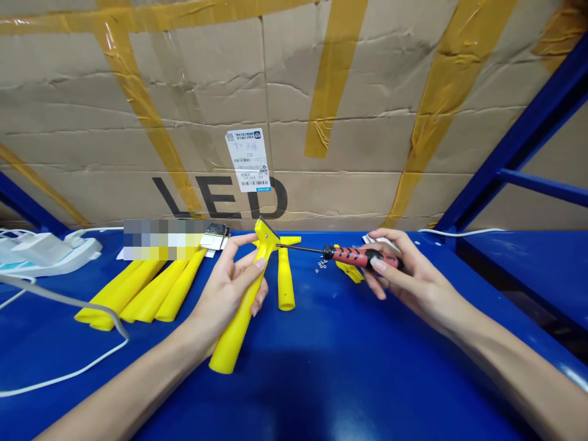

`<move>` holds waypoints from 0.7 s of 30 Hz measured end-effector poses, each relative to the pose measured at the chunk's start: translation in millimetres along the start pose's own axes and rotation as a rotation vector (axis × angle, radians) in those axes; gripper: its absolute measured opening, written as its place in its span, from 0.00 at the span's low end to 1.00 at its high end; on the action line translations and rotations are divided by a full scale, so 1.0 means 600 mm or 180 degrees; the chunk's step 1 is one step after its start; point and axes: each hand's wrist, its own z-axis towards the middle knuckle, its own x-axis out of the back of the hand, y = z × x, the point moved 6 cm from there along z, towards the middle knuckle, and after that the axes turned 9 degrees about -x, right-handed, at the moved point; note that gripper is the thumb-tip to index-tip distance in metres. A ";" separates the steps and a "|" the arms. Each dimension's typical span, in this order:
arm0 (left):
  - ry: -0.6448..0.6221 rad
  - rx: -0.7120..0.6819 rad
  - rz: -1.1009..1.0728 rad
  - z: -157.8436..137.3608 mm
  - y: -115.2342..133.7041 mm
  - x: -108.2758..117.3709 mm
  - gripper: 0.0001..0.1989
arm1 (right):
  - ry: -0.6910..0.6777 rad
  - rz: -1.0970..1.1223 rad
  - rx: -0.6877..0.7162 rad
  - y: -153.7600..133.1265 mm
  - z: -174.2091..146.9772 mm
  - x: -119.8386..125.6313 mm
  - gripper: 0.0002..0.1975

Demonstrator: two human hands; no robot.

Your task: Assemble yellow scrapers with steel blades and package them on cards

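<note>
My left hand (pixel 239 275) is closed around a yellow scraper (pixel 236 327), its hollow handle end pointing down toward me and its bladed head tilted up. In my right hand (pixel 408 269) is a screwdriver (pixel 351 255) with a red and black handle. Its shaft points left, and the tip meets the side of the scraper's head; whether it sits in a screw I cannot tell. Behind the held scraper lies a second yellow scraper (pixel 285 282). Small nuts or washers (pixel 321 264) and yellow plastic pieces (pixel 349 271) rest near the screwdriver.
Several yellow scrapers (pixel 151 294) lie at the left, with a small black and white pack (pixel 215 237) by their heads. A white power strip (pixel 59 254) and cables are at far left. A taped cardboard box (pixel 294 92) stands behind the blue surface (pixel 331 380), between blue posts (pixel 500 147).
</note>
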 end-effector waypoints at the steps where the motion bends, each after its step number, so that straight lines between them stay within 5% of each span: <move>1: -0.0048 0.0017 0.0013 -0.001 -0.001 -0.003 0.25 | 0.0117 -0.0152 0.0019 0.000 0.000 0.003 0.19; 5: -0.0172 0.0056 0.0011 -0.001 -0.004 -0.010 0.24 | 0.0587 -0.0448 -0.0213 0.005 -0.001 0.016 0.20; 11: -0.0212 0.0125 0.0035 -0.003 -0.011 -0.009 0.22 | 0.0120 -0.0005 -0.0031 -0.012 -0.001 0.008 0.20; 16: -0.0319 0.0222 -0.0041 -0.007 -0.017 -0.016 0.23 | 0.0683 -0.0583 -0.0232 -0.002 0.000 0.030 0.19; 21: -0.0187 0.0150 0.0012 -0.004 -0.012 -0.011 0.23 | 0.0041 -0.0310 0.0091 -0.014 -0.005 0.015 0.22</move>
